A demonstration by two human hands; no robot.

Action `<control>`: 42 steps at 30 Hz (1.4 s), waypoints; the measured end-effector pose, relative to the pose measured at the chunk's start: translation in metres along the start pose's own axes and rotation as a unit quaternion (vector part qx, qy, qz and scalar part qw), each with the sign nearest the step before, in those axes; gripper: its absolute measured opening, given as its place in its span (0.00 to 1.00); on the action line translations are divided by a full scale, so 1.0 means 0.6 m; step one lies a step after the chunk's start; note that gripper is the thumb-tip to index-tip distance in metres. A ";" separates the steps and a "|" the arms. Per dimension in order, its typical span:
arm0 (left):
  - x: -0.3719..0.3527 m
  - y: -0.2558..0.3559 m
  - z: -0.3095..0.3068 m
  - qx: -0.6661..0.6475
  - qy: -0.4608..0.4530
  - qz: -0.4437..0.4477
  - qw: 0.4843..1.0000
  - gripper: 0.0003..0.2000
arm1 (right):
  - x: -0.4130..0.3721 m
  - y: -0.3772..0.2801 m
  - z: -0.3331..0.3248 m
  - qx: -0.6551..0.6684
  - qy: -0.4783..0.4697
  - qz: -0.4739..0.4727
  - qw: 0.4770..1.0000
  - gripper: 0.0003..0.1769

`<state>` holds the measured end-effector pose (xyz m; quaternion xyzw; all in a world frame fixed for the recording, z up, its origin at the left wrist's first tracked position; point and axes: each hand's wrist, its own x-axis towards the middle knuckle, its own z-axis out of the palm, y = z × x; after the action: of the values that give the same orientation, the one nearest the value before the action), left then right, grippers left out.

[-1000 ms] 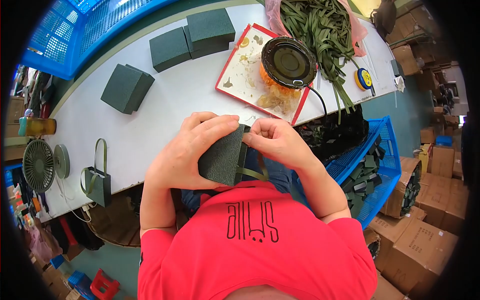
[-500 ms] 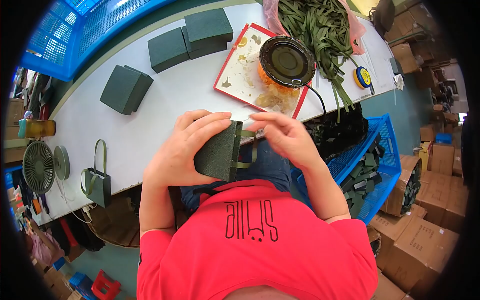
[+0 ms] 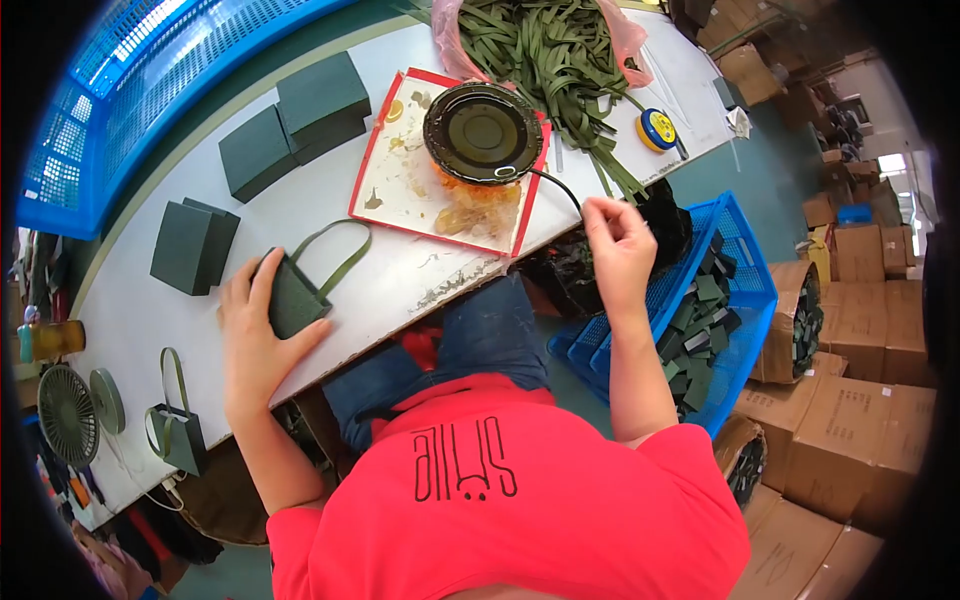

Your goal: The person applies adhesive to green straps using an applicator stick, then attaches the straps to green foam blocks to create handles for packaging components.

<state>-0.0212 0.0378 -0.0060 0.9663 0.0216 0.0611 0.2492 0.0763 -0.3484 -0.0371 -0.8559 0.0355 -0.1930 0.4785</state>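
My left hand (image 3: 255, 330) is closed around a small dark green paper gift bag (image 3: 297, 302) on the white tabletop. Its ribbon handle (image 3: 345, 262) loops out to the right over the table. My right hand (image 3: 622, 245) is raised off the table's front edge, thumb and fingers pinched together; anything between them is too small to make out. It is nearest to the black cord of a round pot of dark liquid (image 3: 483, 135). A similar green bag with ribbon handles (image 3: 184, 438) stands at the table's left end.
Dark green boxes (image 3: 325, 105) stand along the back. The pot is on a stained, red-edged board (image 3: 385, 190). Green ribbons (image 3: 545, 60) spill from a pink plastic bag. A blue-and-yellow tin (image 3: 656, 130), a fan (image 3: 68, 415) and a blue crate of green pieces (image 3: 735, 345) surround the workspace.
My left hand has carried the green bag from in front of me leftward to the tabletop. My right hand has come away from its ribbon handle to the right. The view has shifted.
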 end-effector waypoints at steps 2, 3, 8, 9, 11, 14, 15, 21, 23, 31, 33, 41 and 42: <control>-0.004 -0.015 -0.008 -0.007 -0.018 -0.048 0.999 0.38 | 0.032 0.035 -0.016 0.004 0.060 -0.001 0.998 0.09; -0.005 -0.022 -0.012 -0.038 -0.016 -0.047 0.998 0.30 | 0.043 0.039 -0.032 -0.023 0.067 0.018 0.997 0.11; -0.008 -0.051 0.000 -0.114 0.027 -0.166 0.979 0.19 | 0.055 0.120 -0.069 -0.065 0.093 0.095 0.989 0.21; -0.006 -0.057 -0.004 -0.129 0.011 -0.212 0.969 0.19 | 0.050 0.143 -0.070 -0.069 0.091 0.115 0.987 0.23; -0.009 -0.098 0.008 -0.201 0.031 -0.236 0.950 0.13 | 0.037 0.171 -0.064 -0.056 0.082 0.169 0.981 0.29; -0.010 -0.107 0.003 -0.148 0.068 -0.070 0.984 0.08 | 0.024 0.134 -0.060 0.130 0.006 0.336 0.933 0.23; -0.008 -0.103 0.000 -0.161 0.076 -0.045 0.983 0.09 | 0.023 0.133 -0.060 0.153 -0.013 0.324 0.934 0.22; -0.003 -0.068 -0.014 -0.193 0.147 -0.026 0.970 0.15 | 0.024 0.113 -0.061 0.248 0.011 0.181 0.952 0.11; -0.005 -0.058 -0.018 -0.146 0.206 0.043 0.967 0.16 | 0.025 0.071 -0.057 0.167 0.055 0.041 0.984 0.08; 0.000 0.004 -0.009 0.089 -0.082 0.051 0.991 0.21 | -0.003 -0.016 -0.059 0.289 -0.125 -0.039 0.948 0.07; -0.004 0.006 -0.014 0.090 -0.085 0.029 0.992 0.27 | -0.013 -0.037 -0.056 0.318 -0.188 -0.035 0.929 0.06; -0.015 -0.018 -0.029 0.023 -0.068 -0.091 0.993 0.44 | -0.037 -0.082 0.010 0.352 -0.213 0.149 0.899 0.17; -0.014 -0.011 -0.031 0.052 -0.065 -0.092 0.992 0.44 | -0.036 -0.084 0.017 0.356 -0.210 0.157 0.897 0.18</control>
<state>-0.0317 0.0521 0.0060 0.9739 0.0970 -0.0260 0.2036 0.0535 -0.3077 -0.0061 -0.6320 -0.0035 0.0691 0.7719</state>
